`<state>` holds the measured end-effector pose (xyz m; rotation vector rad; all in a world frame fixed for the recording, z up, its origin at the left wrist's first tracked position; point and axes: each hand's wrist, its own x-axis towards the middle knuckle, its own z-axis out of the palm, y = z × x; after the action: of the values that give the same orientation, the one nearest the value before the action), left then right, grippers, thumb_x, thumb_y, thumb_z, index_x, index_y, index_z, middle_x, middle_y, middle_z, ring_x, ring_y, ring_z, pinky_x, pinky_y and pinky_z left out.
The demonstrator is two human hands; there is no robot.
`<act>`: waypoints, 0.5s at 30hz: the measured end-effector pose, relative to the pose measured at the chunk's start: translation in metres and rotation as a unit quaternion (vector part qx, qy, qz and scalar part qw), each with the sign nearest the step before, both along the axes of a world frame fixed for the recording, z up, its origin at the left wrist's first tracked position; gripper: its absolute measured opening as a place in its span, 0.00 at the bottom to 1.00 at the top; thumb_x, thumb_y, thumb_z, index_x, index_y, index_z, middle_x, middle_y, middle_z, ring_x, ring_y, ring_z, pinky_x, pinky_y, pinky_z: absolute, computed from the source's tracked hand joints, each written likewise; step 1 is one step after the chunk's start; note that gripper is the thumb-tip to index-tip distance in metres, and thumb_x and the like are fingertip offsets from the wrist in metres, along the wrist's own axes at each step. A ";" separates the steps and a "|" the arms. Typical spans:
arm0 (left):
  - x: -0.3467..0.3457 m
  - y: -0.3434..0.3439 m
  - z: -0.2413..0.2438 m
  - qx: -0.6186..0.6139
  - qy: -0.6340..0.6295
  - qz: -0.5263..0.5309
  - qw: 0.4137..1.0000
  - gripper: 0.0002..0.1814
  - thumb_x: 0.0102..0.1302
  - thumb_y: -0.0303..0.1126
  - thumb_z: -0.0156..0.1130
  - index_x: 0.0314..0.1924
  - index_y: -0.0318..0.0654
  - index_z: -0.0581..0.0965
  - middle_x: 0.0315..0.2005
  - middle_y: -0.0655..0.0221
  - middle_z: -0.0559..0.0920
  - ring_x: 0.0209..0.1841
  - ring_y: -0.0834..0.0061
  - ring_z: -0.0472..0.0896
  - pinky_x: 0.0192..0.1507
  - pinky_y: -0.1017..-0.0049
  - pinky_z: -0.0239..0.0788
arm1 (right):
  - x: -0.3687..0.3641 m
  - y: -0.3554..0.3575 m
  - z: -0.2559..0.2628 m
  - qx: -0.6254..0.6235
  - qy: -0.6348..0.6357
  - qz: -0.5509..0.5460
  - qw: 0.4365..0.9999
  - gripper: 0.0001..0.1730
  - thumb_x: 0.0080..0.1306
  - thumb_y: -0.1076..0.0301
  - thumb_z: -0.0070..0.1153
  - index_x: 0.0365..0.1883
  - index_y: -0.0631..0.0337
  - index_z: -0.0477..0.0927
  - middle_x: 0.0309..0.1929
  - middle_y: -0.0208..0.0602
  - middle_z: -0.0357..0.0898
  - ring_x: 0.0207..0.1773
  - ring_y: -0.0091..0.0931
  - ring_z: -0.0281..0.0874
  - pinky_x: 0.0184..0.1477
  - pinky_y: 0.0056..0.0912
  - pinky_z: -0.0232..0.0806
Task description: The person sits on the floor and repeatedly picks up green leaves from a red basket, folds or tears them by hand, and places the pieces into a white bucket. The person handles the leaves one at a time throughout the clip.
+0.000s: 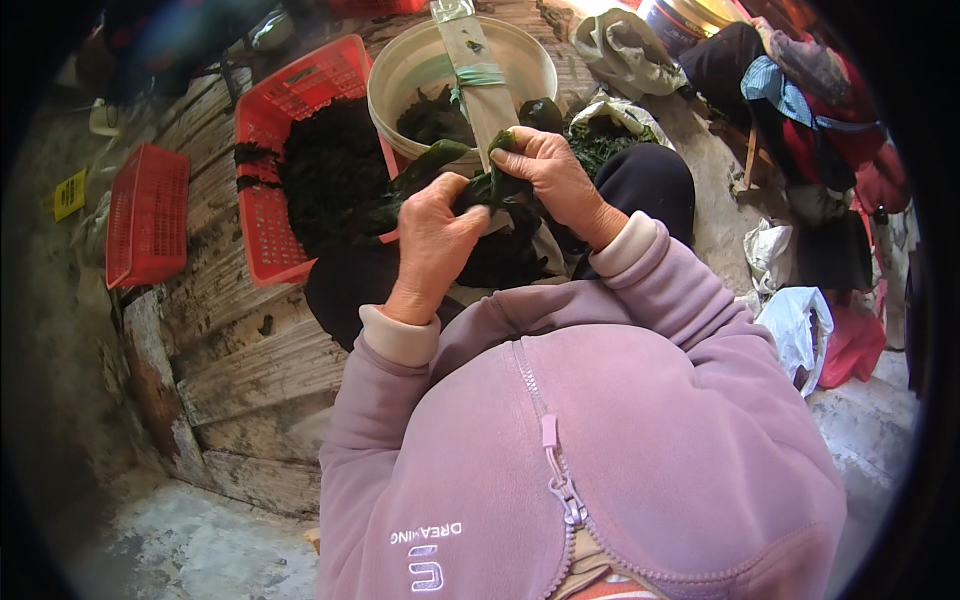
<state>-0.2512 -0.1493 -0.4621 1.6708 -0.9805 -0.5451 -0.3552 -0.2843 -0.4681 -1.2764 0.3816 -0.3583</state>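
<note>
Between my two hands, above my lap, is a dark green strip of seaweed. My left hand grips its lower part, thumb and forefinger together. With thumb and fingertips, my right hand pinches the upper end. Beyond them stands a round whitish plastic bucket with dark seaweed inside. A flat board with a green tie around it lies across the bucket's rim. To the left, a red plastic basket holds a heap of dark seaweed. More dark seaweed lies in my lap.
A second red basket stands at the far left on worn wooden boards. Behind my right knee is a pale sack with green seaweed. Another person sits at the upper right. Plastic bags lie right.
</note>
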 end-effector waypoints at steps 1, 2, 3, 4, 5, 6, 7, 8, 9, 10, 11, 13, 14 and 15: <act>0.000 0.001 0.001 -0.003 -0.065 0.020 0.998 0.10 0.46 0.24 0.61 0.32 0.33 0.78 0.21 0.60 0.77 0.23 0.65 0.76 0.29 0.71 0.69 | -0.003 -0.003 0.001 0.018 0.017 -0.002 1.000 0.10 0.67 0.67 0.53 0.41 0.65 0.79 0.30 0.23 0.78 0.29 0.11 0.70 0.31 0.13 0.66; 0.001 0.002 0.002 -0.037 -0.118 0.016 0.992 0.12 0.45 0.24 0.62 0.35 0.35 0.78 0.22 0.61 0.78 0.24 0.64 0.77 0.30 0.71 0.69 | -0.008 -0.008 0.003 -0.004 0.029 0.062 0.998 0.10 0.65 0.66 0.55 0.39 0.64 0.80 0.24 0.20 0.74 0.21 0.08 0.65 0.22 0.10 0.58; 0.001 0.003 0.003 -0.051 -0.169 0.026 0.984 0.15 0.45 0.24 0.63 0.37 0.37 0.78 0.24 0.62 0.78 0.26 0.63 0.77 0.31 0.71 0.70 | -0.008 -0.012 0.003 0.017 0.042 0.115 0.992 0.09 0.64 0.67 0.56 0.38 0.64 0.80 0.21 0.21 0.72 0.19 0.09 0.62 0.18 0.10 0.53; 0.001 0.003 0.005 -0.063 -0.180 0.003 0.982 0.16 0.45 0.25 0.64 0.38 0.39 0.78 0.25 0.64 0.78 0.27 0.64 0.77 0.32 0.70 0.70 | -0.009 -0.017 0.003 0.094 0.049 0.156 0.982 0.09 0.63 0.68 0.57 0.37 0.65 0.80 0.21 0.21 0.71 0.18 0.10 0.62 0.16 0.11 0.52; 0.002 0.003 0.007 -0.069 -0.194 -0.013 0.979 0.17 0.44 0.25 0.65 0.39 0.40 0.78 0.26 0.65 0.78 0.29 0.64 0.77 0.32 0.70 0.70 | -0.008 -0.022 0.003 0.173 0.026 0.201 0.964 0.09 0.61 0.69 0.58 0.36 0.66 0.80 0.21 0.22 0.71 0.18 0.11 0.62 0.15 0.12 0.51; 0.004 0.003 0.008 -0.076 -0.208 -0.030 0.975 0.18 0.44 0.25 0.66 0.39 0.41 0.78 0.26 0.66 0.78 0.30 0.65 0.77 0.32 0.70 0.70 | -0.007 -0.024 0.002 0.185 0.044 0.213 0.958 0.09 0.61 0.70 0.59 0.36 0.67 0.79 0.20 0.23 0.71 0.17 0.12 0.61 0.14 0.12 0.51; 0.006 0.002 0.009 -0.075 -0.246 -0.054 0.965 0.18 0.44 0.26 0.66 0.39 0.41 0.78 0.26 0.67 0.78 0.30 0.66 0.77 0.32 0.70 0.70 | -0.006 -0.025 0.001 0.199 0.057 0.220 0.953 0.09 0.60 0.70 0.60 0.36 0.67 0.79 0.20 0.23 0.71 0.16 0.12 0.60 0.13 0.13 0.50; 0.008 0.002 0.010 -0.074 -0.283 -0.077 0.953 0.17 0.44 0.26 0.66 0.39 0.42 0.79 0.26 0.68 0.78 0.31 0.66 0.77 0.32 0.70 0.70 | -0.005 -0.025 0.000 0.203 0.106 0.208 0.951 0.09 0.59 0.71 0.60 0.35 0.68 0.79 0.20 0.24 0.71 0.16 0.13 0.60 0.13 0.13 0.49; 0.010 0.001 0.009 -0.073 -0.320 -0.099 0.939 0.17 0.44 0.26 0.67 0.38 0.42 0.79 0.25 0.69 0.77 0.32 0.67 0.77 0.32 0.70 0.70 | -0.005 -0.023 -0.001 0.208 0.079 0.212 0.952 0.09 0.59 0.71 0.60 0.35 0.68 0.79 0.21 0.24 0.71 0.15 0.12 0.59 0.13 0.13 0.49; 0.012 0.003 0.008 -0.048 -0.304 -0.098 0.946 0.16 0.44 0.24 0.66 0.37 0.39 0.81 0.27 0.65 0.79 0.33 0.61 0.77 0.35 0.69 0.70 | -0.005 -0.020 -0.002 0.204 0.089 0.194 0.955 0.10 0.60 0.70 0.60 0.35 0.68 0.78 0.22 0.24 0.71 0.15 0.12 0.58 0.14 0.12 0.49; 0.014 0.002 0.006 -0.037 -0.320 -0.088 0.943 0.14 0.44 0.24 0.66 0.36 0.38 0.81 0.26 0.66 0.79 0.32 0.64 0.77 0.34 0.71 0.70 | -0.005 -0.015 -0.003 0.196 0.128 0.169 0.957 0.10 0.60 0.70 0.59 0.35 0.68 0.78 0.22 0.24 0.72 0.15 0.11 0.56 0.14 0.12 0.49; 0.016 0.003 -0.001 -0.022 -0.349 -0.062 0.935 0.12 0.46 0.23 0.66 0.35 0.36 0.81 0.24 0.67 0.79 0.29 0.70 0.78 0.32 0.74 0.70 | -0.007 -0.007 0.000 0.103 0.131 0.097 0.981 0.09 0.60 0.68 0.61 0.30 0.66 0.79 0.20 0.23 0.71 0.15 0.11 0.58 0.15 0.13 0.50; 0.016 0.002 -0.005 -0.002 -0.252 -0.049 0.966 0.11 0.46 0.24 0.66 0.33 0.36 0.81 0.23 0.67 0.79 0.27 0.72 0.78 0.31 0.76 0.69 | -0.007 -0.002 0.002 0.061 0.143 0.068 0.986 0.09 0.60 0.67 0.61 0.29 0.65 0.79 0.19 0.23 0.71 0.16 0.11 0.59 0.15 0.13 0.50; 0.015 0.000 -0.010 0.013 -0.157 -0.033 0.987 0.10 0.46 0.25 0.66 0.32 0.37 0.81 0.21 0.68 0.79 0.25 0.74 0.78 0.29 0.77 0.69 | -0.007 0.001 0.004 0.018 0.126 0.039 0.991 0.09 0.59 0.67 0.61 0.27 0.64 0.80 0.18 0.22 0.71 0.16 0.11 0.60 0.16 0.13 0.51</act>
<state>-0.2359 -0.1491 -0.4718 1.7860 -1.2633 -0.3442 -0.3623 -0.2832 -0.4639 -1.3018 0.5475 -0.1223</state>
